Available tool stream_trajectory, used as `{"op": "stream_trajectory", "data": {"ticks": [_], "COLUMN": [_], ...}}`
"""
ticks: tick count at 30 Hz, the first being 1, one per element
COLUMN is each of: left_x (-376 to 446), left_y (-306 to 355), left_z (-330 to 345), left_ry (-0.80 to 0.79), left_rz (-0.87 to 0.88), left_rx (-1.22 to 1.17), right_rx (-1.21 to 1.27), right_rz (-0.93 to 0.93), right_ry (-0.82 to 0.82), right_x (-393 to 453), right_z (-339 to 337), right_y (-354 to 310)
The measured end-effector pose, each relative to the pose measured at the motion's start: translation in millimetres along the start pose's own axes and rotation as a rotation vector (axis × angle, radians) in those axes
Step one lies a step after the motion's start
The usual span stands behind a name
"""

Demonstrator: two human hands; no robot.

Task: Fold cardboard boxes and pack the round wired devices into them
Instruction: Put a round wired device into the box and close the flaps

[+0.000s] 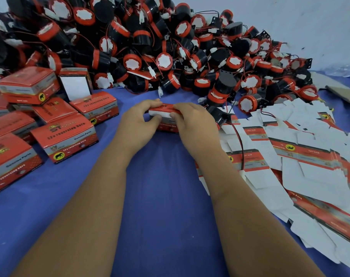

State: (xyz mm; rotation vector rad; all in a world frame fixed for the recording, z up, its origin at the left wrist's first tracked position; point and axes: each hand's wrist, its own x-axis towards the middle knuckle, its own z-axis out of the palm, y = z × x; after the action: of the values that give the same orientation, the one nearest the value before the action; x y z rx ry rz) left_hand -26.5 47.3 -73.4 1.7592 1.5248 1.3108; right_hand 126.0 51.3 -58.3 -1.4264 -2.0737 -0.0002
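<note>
Box in hand: a red cardboard box (167,118) stood on the blue tabletop (160,196) at centre, just in front of the device pile; its printed side faced the camera.
Box axis: long axis ran left to right across the view, roughly level.
Box top: a white flap edge showed along the upper front, under a red top panel; whether it was fully tucked could not be told.
Left hand: left hand (139,118) gripped the box's left end, fingers (150,103) curled over the top, thumb against the white flap.
Right hand: right hand (192,121) gripped the right end in the same way, fingers curled over the top edge, thumb on the front.
Nearest device: one black round device (218,115) lay just right of the right hand, its red and black wire (240,140) trailing over the flat blanks.
Flat blanks: unfolded box blanks (302,156), white side mostly up with red printed strips, were spread in overlapping layers along the right of the tabletop.
Folded boxes: closed red boxes (65,137) were stacked loosely at the left; one stood with a white panel toward the camera.
Device pile: a large heap of round wired devices (150,47), black bodies with red rims and white faces, filled the far side against a pale wall.
</note>
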Motion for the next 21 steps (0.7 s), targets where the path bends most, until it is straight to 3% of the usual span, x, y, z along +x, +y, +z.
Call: {"op": "stream_trajectory", "data": {"ticks": [3,13,21], "left_x": [-1.3,-2.0,-5.7], "left_y": [4.3,9.0,2.5], "left_z": [-0.4,1.5,2.7], "left_ry": [-0.017,0.019,0.014], "left_rz": [-0.035,-0.05,0.031], "left_rx": [-0.129,-0.239,-0.02], "right_rx": [0.033,0.135,0.228], "right_rz": [-0.001,-0.007,0.043], "right_ry": [0.03,0.125,0.174], "right_x": [-1.0,-4.4,-7.0], "right_z": [-1.2,-3.6,0.0], "right_y": [-0.2,-1.1,3.3]}}
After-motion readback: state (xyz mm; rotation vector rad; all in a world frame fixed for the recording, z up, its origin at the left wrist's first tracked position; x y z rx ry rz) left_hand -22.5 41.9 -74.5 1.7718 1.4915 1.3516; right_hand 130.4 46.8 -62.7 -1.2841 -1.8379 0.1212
